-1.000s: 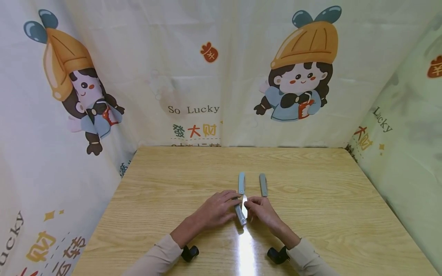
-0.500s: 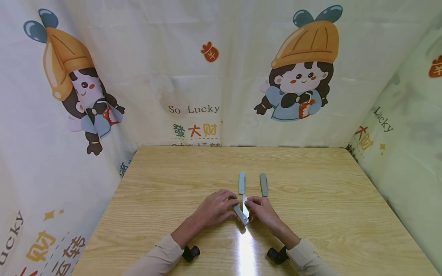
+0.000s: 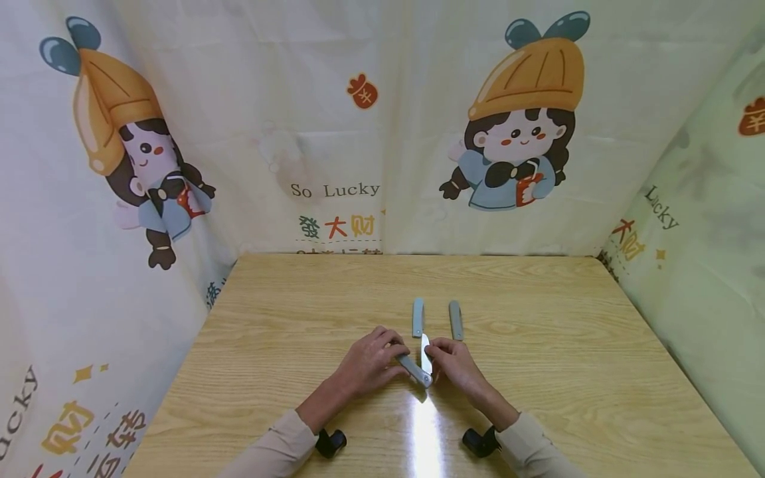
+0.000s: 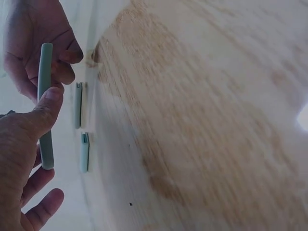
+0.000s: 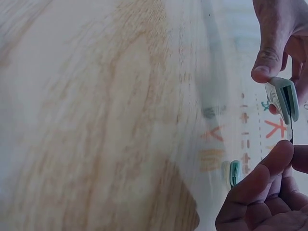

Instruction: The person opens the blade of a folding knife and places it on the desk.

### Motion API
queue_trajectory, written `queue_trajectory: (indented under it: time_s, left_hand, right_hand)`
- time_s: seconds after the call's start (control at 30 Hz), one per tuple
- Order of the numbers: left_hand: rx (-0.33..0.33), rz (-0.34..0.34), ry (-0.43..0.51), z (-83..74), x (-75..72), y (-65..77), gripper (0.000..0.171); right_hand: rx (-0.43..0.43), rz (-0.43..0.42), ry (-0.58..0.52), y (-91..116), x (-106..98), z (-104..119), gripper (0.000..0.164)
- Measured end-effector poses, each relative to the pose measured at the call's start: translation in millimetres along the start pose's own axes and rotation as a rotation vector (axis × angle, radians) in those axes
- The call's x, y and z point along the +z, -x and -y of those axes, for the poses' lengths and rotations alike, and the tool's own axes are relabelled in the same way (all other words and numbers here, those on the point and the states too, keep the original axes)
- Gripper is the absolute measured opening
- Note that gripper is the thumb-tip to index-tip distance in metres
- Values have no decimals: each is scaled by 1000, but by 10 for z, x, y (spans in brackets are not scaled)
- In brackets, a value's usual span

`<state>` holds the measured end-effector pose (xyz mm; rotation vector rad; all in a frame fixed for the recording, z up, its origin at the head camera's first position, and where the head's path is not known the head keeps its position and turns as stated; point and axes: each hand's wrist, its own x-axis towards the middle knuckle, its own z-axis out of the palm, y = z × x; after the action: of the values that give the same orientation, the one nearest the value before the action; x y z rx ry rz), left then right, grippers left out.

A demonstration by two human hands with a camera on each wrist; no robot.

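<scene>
Vs 1 s ago: handle of folding knife swung farther L from blade, angle btwn them wider; R hand abt same spot. L hand grips handle, thumb pressed on its side; R hand pinches blade w/ thumb + fingertip. Folding knife sits btwn hands, above table. Handle grey-ish, slim, slotted along inner edge, round pivot at end nearest wearer; blade bright silvery, part-open. Just past grip: lt-blue folder, then grey folder to its R.
</scene>
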<state>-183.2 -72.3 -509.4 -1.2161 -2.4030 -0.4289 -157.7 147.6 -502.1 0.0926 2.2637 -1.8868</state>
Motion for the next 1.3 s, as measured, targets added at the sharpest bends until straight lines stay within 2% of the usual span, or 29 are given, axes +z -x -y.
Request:
queue_trajectory:
  time_s: [0.43, 0.93, 1.3]
  left_hand:
    - [-50, 9, 40, -10, 0, 26, 33]
    - [-55, -1, 63, -57, 2, 65, 31]
    - [-66, -12, 33, -82, -9, 66, 30]
  right_hand:
    - [0, -18, -7, -10, -2, -4, 21]
    - [4, -17, 11, 19, -27, -22, 21]
    - [-10, -30, 38, 30, -60, 26, 21]
